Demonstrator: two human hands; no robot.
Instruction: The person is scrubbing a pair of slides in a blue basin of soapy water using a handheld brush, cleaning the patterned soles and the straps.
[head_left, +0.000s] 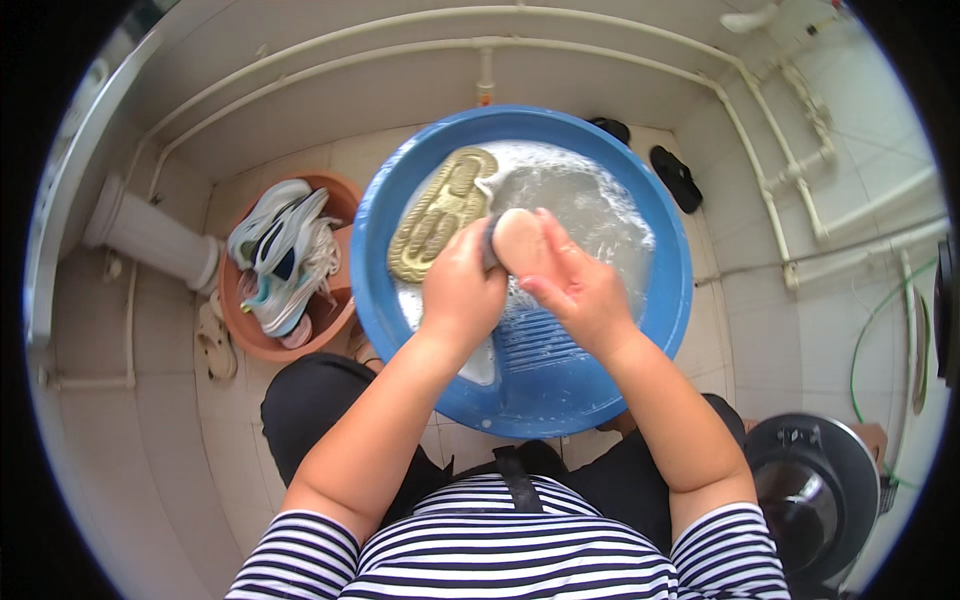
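A large blue plastic basin (555, 409) of soapy water stands before me, with a ribbed washboard surface (536, 341) on its near side. Above the water, my left hand (463, 289) grips a dark-edged object, probably a brush, whose bristles I cannot make out. A pale pink, rounded insole-like piece (519, 238) lies between the hands, and my right hand (581, 292) holds its right side, thumb and fingers around it. To the left in the basin rests a shoe (442, 217) with its olive-coloured, patterned sole facing up.
Left of the basin, a terracotta-coloured tub (255, 341) holds sneakers (289, 247) and laces. Pale clogs (216, 345) lie beside it. A black slipper (676, 178) is at the back right, a dark round vessel (810, 502) at the near right. White pipes (480, 46) line the walls.
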